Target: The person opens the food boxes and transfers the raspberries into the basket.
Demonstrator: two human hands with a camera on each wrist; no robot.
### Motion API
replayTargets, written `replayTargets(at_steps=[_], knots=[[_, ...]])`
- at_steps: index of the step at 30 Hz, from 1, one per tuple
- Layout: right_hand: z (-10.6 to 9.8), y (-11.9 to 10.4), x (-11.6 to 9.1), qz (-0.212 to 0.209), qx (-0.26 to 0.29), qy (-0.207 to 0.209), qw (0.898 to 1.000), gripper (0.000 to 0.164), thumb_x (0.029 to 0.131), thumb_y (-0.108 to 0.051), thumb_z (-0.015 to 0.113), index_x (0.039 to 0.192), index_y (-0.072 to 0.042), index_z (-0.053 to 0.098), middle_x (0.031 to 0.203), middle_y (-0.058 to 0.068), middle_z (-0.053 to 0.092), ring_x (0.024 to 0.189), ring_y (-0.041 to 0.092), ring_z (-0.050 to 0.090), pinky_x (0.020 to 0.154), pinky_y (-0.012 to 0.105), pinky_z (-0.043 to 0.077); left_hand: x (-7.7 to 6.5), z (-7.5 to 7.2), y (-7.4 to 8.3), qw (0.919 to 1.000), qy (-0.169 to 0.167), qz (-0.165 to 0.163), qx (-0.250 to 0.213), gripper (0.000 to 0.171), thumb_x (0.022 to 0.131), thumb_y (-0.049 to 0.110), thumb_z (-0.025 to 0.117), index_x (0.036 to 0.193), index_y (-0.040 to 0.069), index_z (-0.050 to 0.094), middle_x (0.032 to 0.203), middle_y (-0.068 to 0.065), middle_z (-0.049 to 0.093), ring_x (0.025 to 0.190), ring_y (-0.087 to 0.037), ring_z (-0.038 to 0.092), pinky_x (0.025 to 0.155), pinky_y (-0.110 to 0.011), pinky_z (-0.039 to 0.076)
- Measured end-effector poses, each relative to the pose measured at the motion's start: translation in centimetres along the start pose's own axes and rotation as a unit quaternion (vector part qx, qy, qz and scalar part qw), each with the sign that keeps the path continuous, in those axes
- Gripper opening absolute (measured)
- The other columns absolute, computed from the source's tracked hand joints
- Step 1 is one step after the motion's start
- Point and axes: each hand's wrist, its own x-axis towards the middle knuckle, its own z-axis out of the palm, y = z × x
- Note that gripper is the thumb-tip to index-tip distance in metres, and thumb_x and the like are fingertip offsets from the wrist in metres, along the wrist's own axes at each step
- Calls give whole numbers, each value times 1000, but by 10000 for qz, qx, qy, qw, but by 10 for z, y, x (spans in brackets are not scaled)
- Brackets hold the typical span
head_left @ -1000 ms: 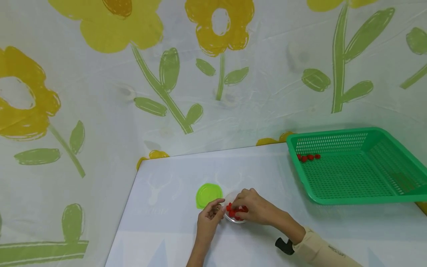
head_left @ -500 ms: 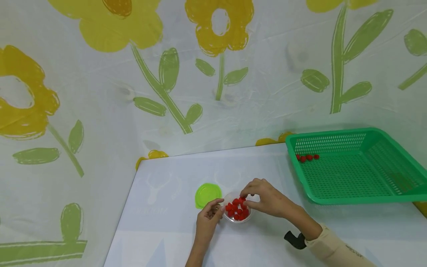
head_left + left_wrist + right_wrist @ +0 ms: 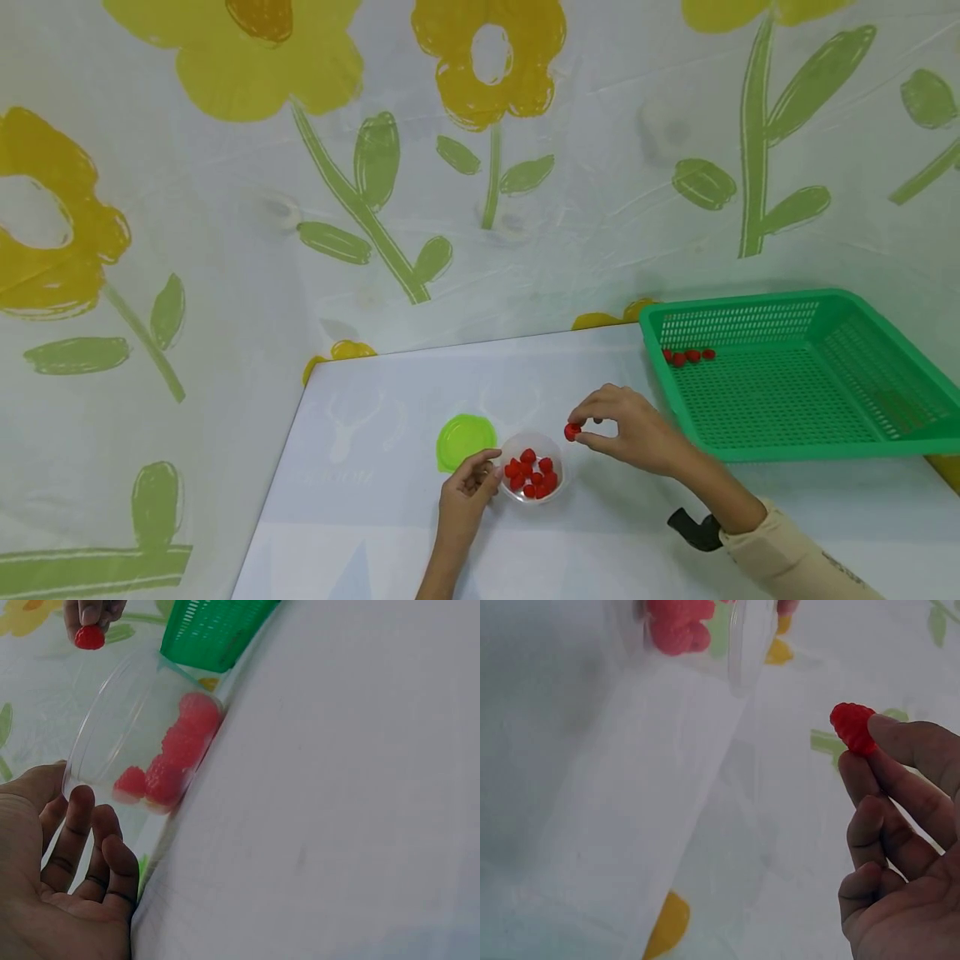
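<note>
My right hand pinches a red raspberry between thumb and fingertips, off to the right of a clear plastic container. Several raspberries lie at the bottom of this lidless, round container. At its left side is my left hand, thumb and index finger stretched to the rim and other fingers loosely bent. In the left wrist view its fingertips are close against the container's edge. A light-green lid lies flat behind my left hand.
A green perforated basket stands at the table's right side, with several raspberries in its far left corner. The white table meets a flower-printed cloth wall at the back and left. Below my right wrist is a black strap-like piece.
My right hand has come out of the container with a raspberry and moved right, clear of the rim. The left hand keeps its place at the container's side.
</note>
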Motion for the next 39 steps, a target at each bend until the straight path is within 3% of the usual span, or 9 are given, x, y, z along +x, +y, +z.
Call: replayTargets(at_steps=[15,30,39], knots=[[-31,20,-12,368,135,366,9986,25,81,-9,84,103,-19,76,101,-14,68,95,13,58,72,27,55,0,1,-4,10000,12,63,2,28,91,24,75,117,15,71,95,-10,63,77,-15,60,66,-22,53],[-59,45,-19,6,-170,990,9949,29,77,0,84,99,-17,77,94,-12,70,84,6,54,63,27,51,1,1,-4,9999,10,106,21,27,91,23,75,117,15,71,95,-10,63,76,-15,60,66,-23,53],[-77,53,-21,424,-398,1021,9931,25,81,-6,83,101,-20,77,95,-8,67,83,13,57,60,23,50,0,1,-5,9999,38,34,103,27,91,24,75,117,17,71,95,-10,63,77,-16,60,66,-23,54]])
